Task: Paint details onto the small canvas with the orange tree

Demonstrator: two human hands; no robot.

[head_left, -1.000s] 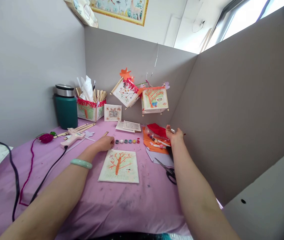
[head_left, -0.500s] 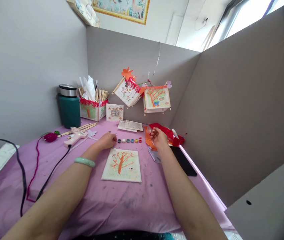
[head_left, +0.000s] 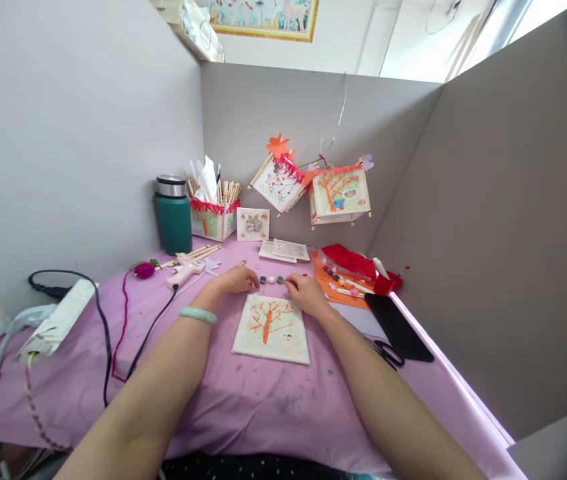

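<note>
A row of small paint pots (head_left: 272, 280) stands on the cloth behind a square canvas panel (head_left: 269, 329) painted with an orange tree. My left hand (head_left: 241, 279), with a pale green bangle (head_left: 198, 315) on its wrist, is at the row's left end. Its fingers are curled together; whatever they might hold is too small to make out. My right hand (head_left: 306, 293) reaches over the right part of the row and covers some pots. Thumb and fingers are pinched beside a dark pot; I cannot see what is between them.
At left are a glue gun (head_left: 186, 269), yarn ball (head_left: 144, 270), green flask (head_left: 174, 223) and power strip (head_left: 60, 319). A decorated box (head_left: 208, 223) holds sticks. Painted lanterns (head_left: 340, 197) hang at the back. Scissors (head_left: 387, 351) and a black tablet-like slab (head_left: 398, 327) lie right.
My right hand has moved left and down from the red and orange materials to the paint pots. My left hand stays by the row's left end. The camera view has turned slightly left.
</note>
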